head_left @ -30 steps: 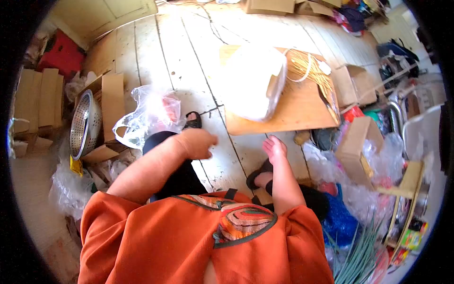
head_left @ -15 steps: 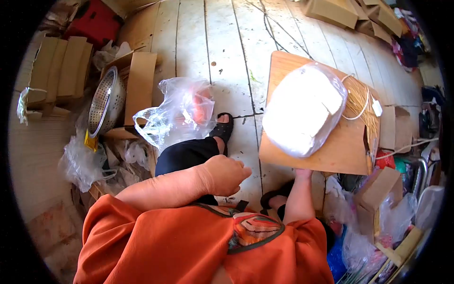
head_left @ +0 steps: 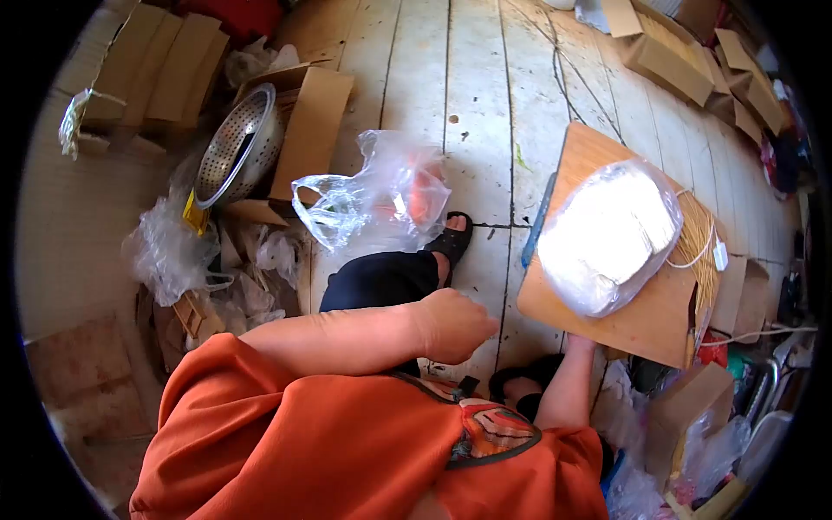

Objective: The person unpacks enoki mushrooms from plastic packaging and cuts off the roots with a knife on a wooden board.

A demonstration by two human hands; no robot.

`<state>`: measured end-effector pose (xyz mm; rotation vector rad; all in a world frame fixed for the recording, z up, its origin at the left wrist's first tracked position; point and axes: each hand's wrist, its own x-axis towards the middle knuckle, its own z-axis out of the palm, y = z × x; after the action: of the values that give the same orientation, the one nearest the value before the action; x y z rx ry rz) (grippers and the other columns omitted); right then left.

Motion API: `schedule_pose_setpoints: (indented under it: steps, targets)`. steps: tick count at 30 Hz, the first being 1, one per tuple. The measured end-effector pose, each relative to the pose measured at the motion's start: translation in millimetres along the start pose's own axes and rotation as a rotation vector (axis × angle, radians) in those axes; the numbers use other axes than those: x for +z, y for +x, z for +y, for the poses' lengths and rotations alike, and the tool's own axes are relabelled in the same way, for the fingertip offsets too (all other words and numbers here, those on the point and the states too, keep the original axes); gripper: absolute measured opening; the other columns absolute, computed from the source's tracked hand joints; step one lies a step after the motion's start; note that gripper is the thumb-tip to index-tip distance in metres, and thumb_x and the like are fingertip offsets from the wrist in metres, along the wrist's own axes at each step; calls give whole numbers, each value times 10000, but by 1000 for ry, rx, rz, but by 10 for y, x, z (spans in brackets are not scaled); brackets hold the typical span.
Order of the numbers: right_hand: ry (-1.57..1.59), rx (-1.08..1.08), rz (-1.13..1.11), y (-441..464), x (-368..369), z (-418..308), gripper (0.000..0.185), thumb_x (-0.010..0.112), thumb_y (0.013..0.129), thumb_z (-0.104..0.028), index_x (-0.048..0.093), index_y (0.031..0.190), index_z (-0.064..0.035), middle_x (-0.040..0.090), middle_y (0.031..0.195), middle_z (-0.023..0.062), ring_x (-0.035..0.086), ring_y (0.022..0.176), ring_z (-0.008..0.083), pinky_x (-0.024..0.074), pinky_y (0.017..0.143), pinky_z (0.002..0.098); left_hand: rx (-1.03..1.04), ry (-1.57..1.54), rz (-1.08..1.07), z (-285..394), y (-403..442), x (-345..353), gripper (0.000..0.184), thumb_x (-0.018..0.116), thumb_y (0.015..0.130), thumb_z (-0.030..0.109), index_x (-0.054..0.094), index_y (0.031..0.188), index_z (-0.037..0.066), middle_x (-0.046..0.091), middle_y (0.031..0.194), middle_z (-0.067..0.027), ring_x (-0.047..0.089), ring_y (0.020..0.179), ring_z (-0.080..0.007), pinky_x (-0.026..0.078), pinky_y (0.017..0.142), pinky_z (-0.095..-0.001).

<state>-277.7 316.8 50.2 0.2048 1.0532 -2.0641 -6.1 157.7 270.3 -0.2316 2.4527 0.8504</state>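
My left hand (head_left: 458,326) hangs over my lap, back up, fingers curled in; nothing shows in it. My right hand (head_left: 580,343) reaches under the near edge of a wooden board (head_left: 646,340), its fingers hidden beneath. On the board lies a clear plastic bag (head_left: 610,236) with a stack of white sheets inside. To the right of it are a bundle of thin straw-coloured sticks (head_left: 698,236), a white cord with a small white block (head_left: 720,256), and a knife (head_left: 692,322) near the right edge. A blue strip (head_left: 538,221) shows below the board's left edge.
A clear plastic bag with something reddish inside (head_left: 419,195) sits on the plank floor (head_left: 477,95) by my foot. A metal colander (head_left: 240,147) leans against a cardboard box (head_left: 314,130) on the left. Open boxes (head_left: 667,65) stand at the back right.
The view has shifted, so the scene sits farther right and lower. The board has turned slightly clockwise, baring the blue strip at its left edge. My left hand's fingers are curled in more.
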Motion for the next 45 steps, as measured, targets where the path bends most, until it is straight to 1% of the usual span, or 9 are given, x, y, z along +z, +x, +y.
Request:
schedule_pose_setpoints:
  steps: [14, 22, 23, 25, 27, 31, 36, 41, 45]
  targets:
    - [-12, 164, -72, -195, -9, 1150, 445, 466, 962, -353, 456, 1326, -98, 495, 1323, 111, 481, 1198, 271, 414, 1003, 459, -34, -52, -31, 10, 13, -78, 260, 571, 795, 182, 584, 1020, 53, 655, 952, -151, 651, 900, -329, 518, 759, -439]
    - [-78, 58, -214, -287, -180, 1387, 393, 466, 971, -315, 490, 1293, -92, 523, 1299, 107, 495, 1181, 267, 424, 991, 447, -55, -53, -40, -19, 28, -106, 299, 593, 785, 212, 587, 1043, 61, 661, 981, -149, 647, 932, -325, 513, 794, -433]
    - [81, 256, -168, -361, -130, 1311, 316, 492, 968, -254, 522, 1235, -89, 554, 1247, 99, 532, 1126, 249, 467, 942, 424, -52, -45, -47, -17, 51, -111, 311, 597, 783, 221, 584, 1047, 56, 656, 996, -162, 640, 951, -330, 510, 809, -435]
    - [-530, 478, -247, -217, -673, 1452, 208, 557, 928, -224, 554, 1087, -90, 621, 1042, 78, 613, 911, 212, 534, 760, 349, -34, -34, -36, -45, 119, -52, 316, 602, 788, 233, 583, 1046, 52, 653, 1002, -171, 633, 969, -337, 504, 826, -441]
    - [-619, 618, 189, -723, 60, 1017, 167, 594, 890, -212, 555, 1002, -94, 618, 851, 56, 625, 720, 184, 532, 609, 302, -2, -74, 1, 12, 81, -140, 338, 611, 789, 249, 578, 1058, 48, 649, 1015, -176, 626, 986, -340, 498, 840, -444]
    - [-951, 678, -3, -1224, -108, 863, 211, 590, 886, -234, 565, 1022, -75, 619, 822, 75, 634, 696, 200, 526, 587, 309, 10, 19, -7, 96, 150, -193, 429, 634, 781, 274, 575, 1140, 46, 644, 1056, -178, 611, 1021, -338, 486, 872, -437]
    - [-1121, 627, -17, -1798, -44, 391, 192, 629, 859, -179, 620, 1000, -48, 629, 830, 64, 634, 720, 178, 491, 579, 286, 34, 9, -17, 253, 282, -179, 473, 647, 775, 268, 580, 1184, 40, 639, 1099, -197, 592, 1060, -346, 458, 925, -418]
    - [-1567, 73, -224, -2229, -2, -273, 236, 651, 828, -191, 647, 974, -6, 686, 831, 107, 653, 701, 181, 517, 633, 328, 99, 14, -32, 479, 405, -146, 461, 661, 774, 272, 579, 1172, 56, 660, 1017, -173, 612, 1001, -344, 470, 882, -418]
    - [-1573, 91, -179, -2642, -1, -798, 290, 642, 822, -230, 641, 1018, -17, 696, 941, 139, 670, 851, 243, 519, 755, 343, 180, 101, 22, 469, 616, 90, 464, 675, 768, 282, 579, 1160, 53, 668, 965, -153, 619, 964, -339, 476, 857, -423]
